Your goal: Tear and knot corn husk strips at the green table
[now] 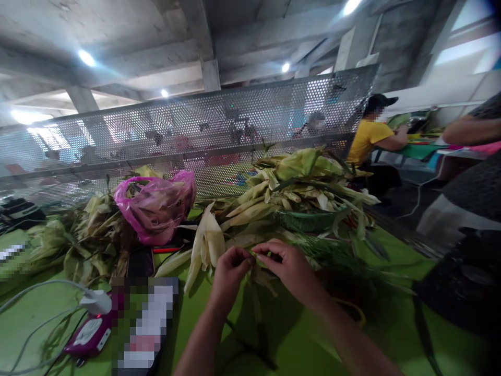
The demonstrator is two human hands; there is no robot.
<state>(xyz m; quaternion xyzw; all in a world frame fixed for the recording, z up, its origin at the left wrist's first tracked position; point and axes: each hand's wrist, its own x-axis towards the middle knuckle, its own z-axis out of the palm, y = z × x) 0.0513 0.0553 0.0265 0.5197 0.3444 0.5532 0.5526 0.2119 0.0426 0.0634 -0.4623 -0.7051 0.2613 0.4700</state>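
Green covers the table [191,313] in front of the person, whose two bare hands meet just above it. The left hand [233,263] has its thumb and forefinger pinched closed on a thin strip [252,255], its other fingers curled in. The right hand [284,263] faces it, thumb and forefinger nearly together at the same strip, the fingertips of the two hands close to each other. Below hangs a pale, narrow piece of husk [259,300]; whether it joins the strip, I can't tell from here.

Just beside the left hand are broad cream husks [207,235]. Beyond the right hand, a great heap of husks [305,177] spills over a green basket [309,222]. A pink plastic bag [156,209] stuffed with more husk sits further left, a red pen-like thing [166,249] in front of it.

As for writing, the large phone [148,334] has a blocked-out screen, and the pale label on the purple power strip [90,334] is too blurred to read. A white plug [96,303] sits in that strip. The white lettering on the black bag [19,214] at the far left is too small to make out.
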